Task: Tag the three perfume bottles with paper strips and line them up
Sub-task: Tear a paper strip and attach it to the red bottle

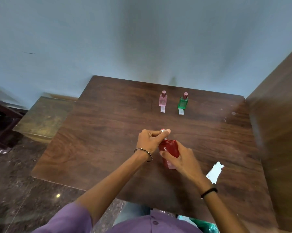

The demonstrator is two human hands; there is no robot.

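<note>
A pink perfume bottle (163, 100) and a green perfume bottle (183, 102) stand side by side near the far edge of the brown wooden table (99, 132). A white paper strip (162, 109) pokes out below the pink one, and another strip (181, 111) below the green one. Above the table's middle my right hand (180, 161) grips the body of a red perfume bottle (169, 148). My left hand (151, 142) is closed around its silver cap (163, 131). A torn piece of white paper (215, 171) lies on the table to the right of my right hand.
A pale blue wall rises right behind the table. A tall brown wooden panel (280, 132) borders the table on the right. A low wooden stool (44, 118) stands on the dark stone floor to the left. Something green (204, 225) lies at the bottom edge.
</note>
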